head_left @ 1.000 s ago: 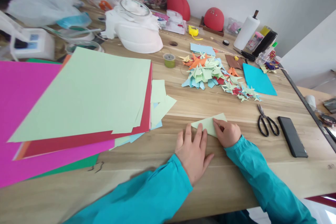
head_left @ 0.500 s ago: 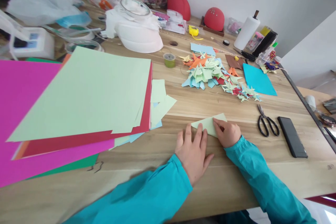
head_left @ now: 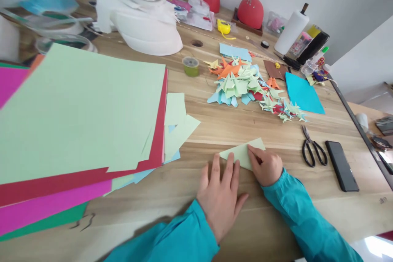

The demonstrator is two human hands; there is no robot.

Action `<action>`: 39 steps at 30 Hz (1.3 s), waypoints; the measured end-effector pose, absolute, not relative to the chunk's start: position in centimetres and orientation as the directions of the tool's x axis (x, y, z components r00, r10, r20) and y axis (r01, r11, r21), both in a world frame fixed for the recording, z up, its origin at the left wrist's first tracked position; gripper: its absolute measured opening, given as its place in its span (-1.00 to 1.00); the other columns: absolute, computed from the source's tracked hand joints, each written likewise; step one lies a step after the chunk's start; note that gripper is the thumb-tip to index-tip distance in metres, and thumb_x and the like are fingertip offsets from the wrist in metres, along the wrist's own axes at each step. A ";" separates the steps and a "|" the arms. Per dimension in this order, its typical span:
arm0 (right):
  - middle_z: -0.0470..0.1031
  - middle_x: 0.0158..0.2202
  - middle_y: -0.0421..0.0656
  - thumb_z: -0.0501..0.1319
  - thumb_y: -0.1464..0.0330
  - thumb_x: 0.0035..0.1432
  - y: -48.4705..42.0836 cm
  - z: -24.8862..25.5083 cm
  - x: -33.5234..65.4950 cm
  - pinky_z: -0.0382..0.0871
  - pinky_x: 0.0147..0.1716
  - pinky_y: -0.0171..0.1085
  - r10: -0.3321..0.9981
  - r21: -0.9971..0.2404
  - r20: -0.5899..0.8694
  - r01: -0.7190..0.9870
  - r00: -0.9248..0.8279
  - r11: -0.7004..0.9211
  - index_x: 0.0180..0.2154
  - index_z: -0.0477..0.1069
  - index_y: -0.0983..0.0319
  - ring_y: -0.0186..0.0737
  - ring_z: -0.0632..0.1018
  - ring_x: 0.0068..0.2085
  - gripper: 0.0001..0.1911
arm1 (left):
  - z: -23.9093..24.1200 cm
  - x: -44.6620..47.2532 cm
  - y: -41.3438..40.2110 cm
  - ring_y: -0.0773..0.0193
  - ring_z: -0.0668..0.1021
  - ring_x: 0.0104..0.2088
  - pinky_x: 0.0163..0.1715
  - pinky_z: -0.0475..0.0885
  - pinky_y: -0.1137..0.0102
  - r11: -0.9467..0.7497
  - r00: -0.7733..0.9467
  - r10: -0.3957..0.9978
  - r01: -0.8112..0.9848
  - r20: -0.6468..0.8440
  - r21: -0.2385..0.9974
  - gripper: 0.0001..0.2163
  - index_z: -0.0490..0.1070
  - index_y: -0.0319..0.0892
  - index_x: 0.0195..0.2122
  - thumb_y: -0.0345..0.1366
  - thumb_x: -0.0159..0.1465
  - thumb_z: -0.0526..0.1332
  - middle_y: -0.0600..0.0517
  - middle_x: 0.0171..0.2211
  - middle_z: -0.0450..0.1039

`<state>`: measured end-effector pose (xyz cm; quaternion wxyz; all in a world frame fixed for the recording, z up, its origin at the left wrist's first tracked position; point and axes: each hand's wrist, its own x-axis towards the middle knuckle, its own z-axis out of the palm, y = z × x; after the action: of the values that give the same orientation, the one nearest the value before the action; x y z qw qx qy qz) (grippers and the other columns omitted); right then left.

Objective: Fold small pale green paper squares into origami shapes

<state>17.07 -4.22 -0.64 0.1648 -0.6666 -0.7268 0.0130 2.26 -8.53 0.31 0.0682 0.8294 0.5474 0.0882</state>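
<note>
A small folded piece of pale green paper (head_left: 240, 154) lies on the wooden table in front of me. My left hand (head_left: 220, 197) is spread flat, its fingertips touching the paper's lower left edge. With thumb and forefinger pinched together, my right hand (head_left: 265, 166) grips the paper's near right part. Beyond it sits a pile of folded paper pieces (head_left: 236, 84) in green, orange, red and blue. To the left are cut pale green pieces (head_left: 181, 133), partly under large pale green sheets (head_left: 92, 110).
Black-handled scissors (head_left: 312, 149) and a phone (head_left: 341, 166) lie to the right. A bright blue sheet (head_left: 303, 93) rests behind them. Farther back stand a green spool (head_left: 190, 67), a yellow tape measure (head_left: 224, 27), a white cap-like object (head_left: 144, 28) and a red dome (head_left: 250, 12).
My view has shifted, so the large sheets appear closer and farther left. Both hands stay at the folded paper in nearly the same pose.
</note>
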 end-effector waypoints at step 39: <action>0.50 -0.58 -0.15 0.05 0.29 0.10 -4.4 -0.6 17.1 0.20 -0.54 -0.41 0.965 -0.215 0.242 0.964 -0.104 0.158 -0.19 0.47 0.15 -0.34 0.48 -0.56 -0.71 | -0.6 2.3 -9.2 -0.08 0.17 0.07 -0.07 0.05 0.15 -0.378 0.353 0.925 0.898 0.142 0.224 -0.45 0.23 -0.21 0.07 0.02 0.14 -0.02 0.00 0.13 0.16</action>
<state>17.10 -4.40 -0.62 0.1640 -0.6489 -0.7430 0.0013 2.29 -9.20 -0.61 0.0533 0.8209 0.5552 0.1225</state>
